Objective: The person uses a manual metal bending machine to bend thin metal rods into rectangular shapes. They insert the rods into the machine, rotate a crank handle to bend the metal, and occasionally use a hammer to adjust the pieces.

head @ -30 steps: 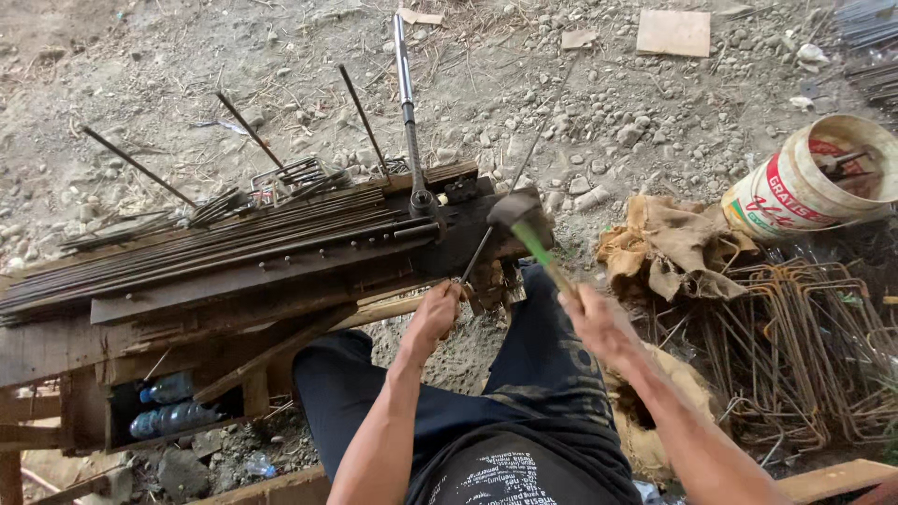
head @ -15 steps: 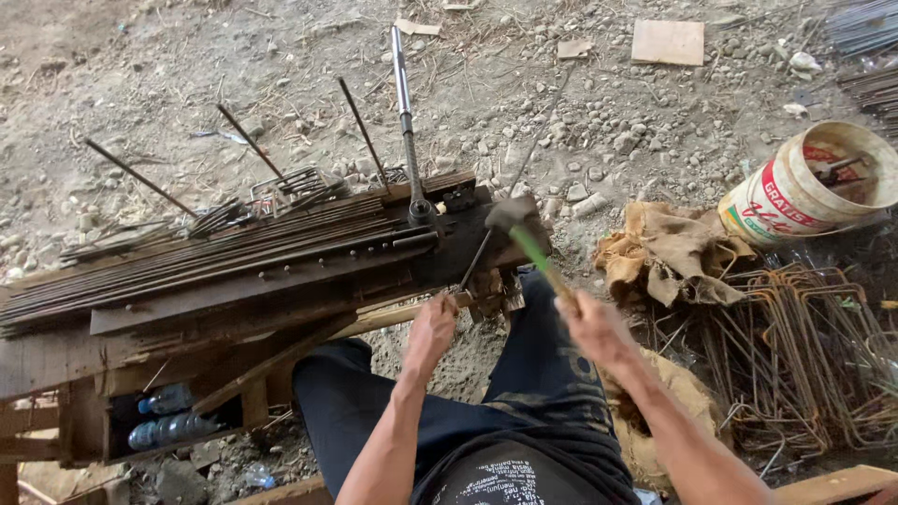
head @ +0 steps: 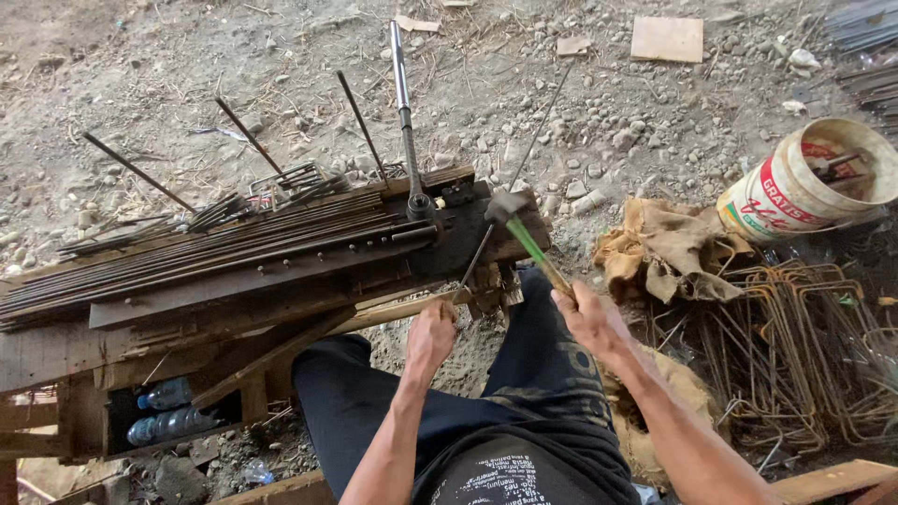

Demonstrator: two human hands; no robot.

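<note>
Right of the hammer (head: 513, 213) in the right hand's (head: 587, 318) closed grip, a bucket (head: 795, 192) holds seemingly tools.

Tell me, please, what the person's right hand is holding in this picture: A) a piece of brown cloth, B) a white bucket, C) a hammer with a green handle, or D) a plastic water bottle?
C: the right hand grips the green handle of a hammer whose dark head is over the end of the bench, while the left hand holds a thin steel rod.
</note>
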